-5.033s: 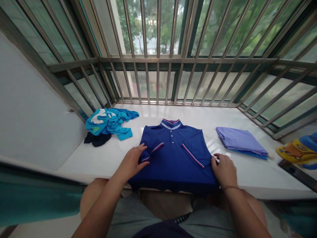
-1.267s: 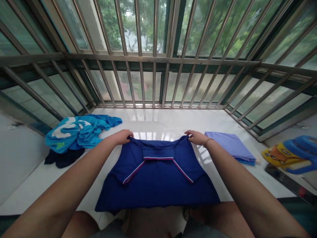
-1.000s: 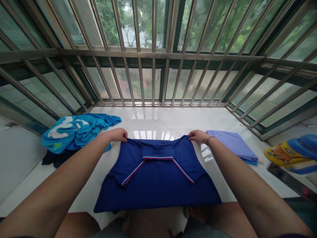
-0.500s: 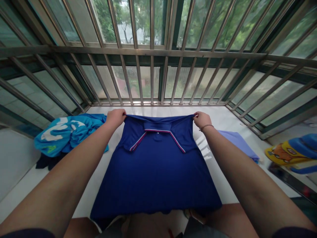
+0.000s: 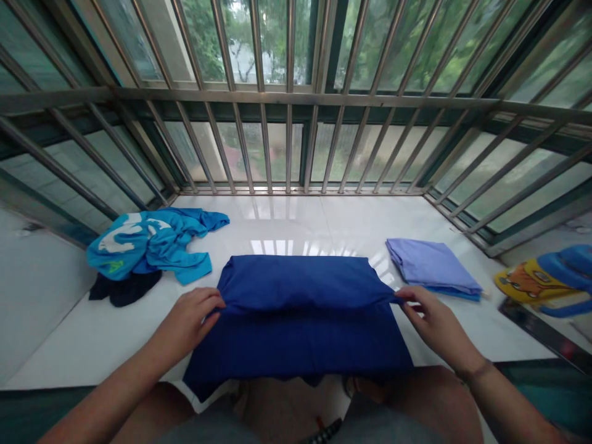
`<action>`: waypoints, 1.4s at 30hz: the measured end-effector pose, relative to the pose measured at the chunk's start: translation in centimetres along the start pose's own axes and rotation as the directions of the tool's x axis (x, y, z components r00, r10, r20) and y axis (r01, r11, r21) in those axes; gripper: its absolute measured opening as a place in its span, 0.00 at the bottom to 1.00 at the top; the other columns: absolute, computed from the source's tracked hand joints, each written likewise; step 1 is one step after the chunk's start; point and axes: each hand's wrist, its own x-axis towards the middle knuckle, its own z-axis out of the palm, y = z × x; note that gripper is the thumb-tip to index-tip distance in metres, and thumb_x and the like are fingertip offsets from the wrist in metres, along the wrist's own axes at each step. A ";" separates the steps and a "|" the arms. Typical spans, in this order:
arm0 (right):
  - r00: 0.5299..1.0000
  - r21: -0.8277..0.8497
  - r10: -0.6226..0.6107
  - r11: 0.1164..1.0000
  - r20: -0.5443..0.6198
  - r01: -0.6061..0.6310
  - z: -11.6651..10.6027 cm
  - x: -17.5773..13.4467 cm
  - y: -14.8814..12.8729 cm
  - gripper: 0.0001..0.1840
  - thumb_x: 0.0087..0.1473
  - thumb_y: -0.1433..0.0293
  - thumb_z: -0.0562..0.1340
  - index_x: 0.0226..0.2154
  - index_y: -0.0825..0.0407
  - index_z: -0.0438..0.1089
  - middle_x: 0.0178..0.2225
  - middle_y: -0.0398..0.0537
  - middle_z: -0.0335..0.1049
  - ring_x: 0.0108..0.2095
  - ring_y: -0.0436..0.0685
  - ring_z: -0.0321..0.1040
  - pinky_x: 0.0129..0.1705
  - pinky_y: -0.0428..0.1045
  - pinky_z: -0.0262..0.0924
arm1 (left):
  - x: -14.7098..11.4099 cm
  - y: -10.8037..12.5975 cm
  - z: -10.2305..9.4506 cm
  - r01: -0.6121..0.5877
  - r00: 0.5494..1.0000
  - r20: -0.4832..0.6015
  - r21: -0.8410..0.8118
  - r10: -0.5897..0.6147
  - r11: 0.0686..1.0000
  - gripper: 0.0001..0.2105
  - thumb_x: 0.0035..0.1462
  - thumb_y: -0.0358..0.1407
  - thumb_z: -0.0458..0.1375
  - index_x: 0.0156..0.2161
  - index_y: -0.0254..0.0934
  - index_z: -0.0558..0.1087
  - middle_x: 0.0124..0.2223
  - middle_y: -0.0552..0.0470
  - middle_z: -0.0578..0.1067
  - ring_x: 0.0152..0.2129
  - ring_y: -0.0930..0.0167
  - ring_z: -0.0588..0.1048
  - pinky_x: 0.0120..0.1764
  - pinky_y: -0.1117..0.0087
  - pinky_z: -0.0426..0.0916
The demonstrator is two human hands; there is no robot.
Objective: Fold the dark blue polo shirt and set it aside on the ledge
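A dark blue polo shirt lies in front of me, its upper part folded over towards me so that collar and sleeves are hidden. Its lower hem hangs past the front edge of the white ledge. At the left end of the folded-over edge, my left hand holds the cloth with its fingertips. My right hand pinches the opposite end between thumb and fingers, drawing the fabric to a small point.
Crumpled light blue clothing lies over a dark cloth on the left. To the right, folded lavender cloth rests on something blue. A yellow and blue bag is farther right. Metal bars border the white ledge.
Both hands have come towards me from the far end, bringing the shirt's top over onto its lower part. Collar and sleeves have gone out of sight.
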 end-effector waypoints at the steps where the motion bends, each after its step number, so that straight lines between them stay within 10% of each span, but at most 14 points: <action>1: 0.999 0.003 -0.016 1.000 0.035 0.015 0.4 -1.5 0.7 0.16 0.65 0.52 0.60 0.43 0.42 0.77 0.48 0.55 0.80 0.45 0.65 0.80 0.41 0.56 0.79 | -1.7 0.0 1.0 0.009 0.999 0.051 -0.013 -0.008 1.000 0.10 0.64 0.42 0.58 0.42 0.52 0.83 0.52 0.49 0.84 0.50 0.57 0.82 0.54 0.54 0.76; 7: 0.996 -0.054 -0.020 0.998 0.090 0.025 2.0 -6.1 2.8 0.14 0.68 0.55 0.58 0.42 0.40 0.78 0.45 0.52 0.79 0.44 0.65 0.79 0.48 0.61 0.78 | -6.4 0.7 3.5 0.109 0.994 0.013 -0.077 -0.108 0.991 0.12 0.67 0.47 0.58 0.47 0.55 0.84 0.57 0.47 0.83 0.54 0.54 0.81 0.58 0.50 0.78; 17: 0.997 -0.194 -0.075 0.979 -0.028 0.068 6.3 -5.7 0.1 0.18 0.68 0.55 0.60 0.53 0.43 0.78 0.53 0.57 0.78 0.54 0.69 0.77 0.62 0.66 0.72 | -3.6 3.4 6.1 0.201 0.973 -0.121 0.016 -0.197 0.980 0.18 0.68 0.47 0.56 0.54 0.46 0.82 0.56 0.41 0.81 0.50 0.52 0.81 0.56 0.48 0.78; 25: 0.992 -0.227 -0.082 0.968 0.095 0.102 5.9 -6.2 1.2 0.15 0.65 0.59 0.61 0.46 0.30 0.84 0.46 0.52 0.82 0.48 0.71 0.80 0.55 0.65 0.78 | -5.1 1.9 6.9 0.194 0.969 -0.179 0.110 -0.172 0.975 0.19 0.71 0.46 0.52 0.53 0.49 0.85 0.56 0.42 0.83 0.52 0.51 0.82 0.56 0.48 0.78; 33: 0.992 -0.248 -0.120 0.961 0.027 0.123 5.3 -9.1 0.2 0.19 0.71 0.58 0.56 0.52 0.45 0.80 0.52 0.55 0.80 0.51 0.64 0.79 0.59 0.60 0.74 | -7.9 0.6 9.2 0.091 0.958 -0.279 0.086 -0.064 0.992 0.21 0.73 0.46 0.54 0.62 0.40 0.78 0.64 0.40 0.80 0.59 0.54 0.80 0.63 0.45 0.74; 38: 0.991 -0.331 0.096 0.936 -0.090 -0.121 4.5 -12.5 1.7 0.22 0.71 0.50 0.56 0.46 0.44 0.79 0.40 0.51 0.82 0.35 0.61 0.80 0.41 0.55 0.75 | -11.6 0.2 8.8 0.096 0.928 -0.367 0.053 -0.070 0.994 0.19 0.73 0.48 0.55 0.58 0.40 0.79 0.58 0.42 0.84 0.54 0.56 0.83 0.59 0.52 0.77; 42: 0.984 -0.315 0.175 0.933 -0.030 -0.176 4.2 -15.3 3.8 0.27 0.68 0.45 0.57 0.30 0.46 0.78 0.32 0.55 0.81 0.34 0.66 0.80 0.40 0.56 0.74 | -17.1 0.9 8.0 0.328 0.873 -0.346 -0.102 -0.343 0.939 0.18 0.68 0.54 0.57 0.46 0.44 0.81 0.45 0.45 0.86 0.43 0.57 0.85 0.49 0.59 0.80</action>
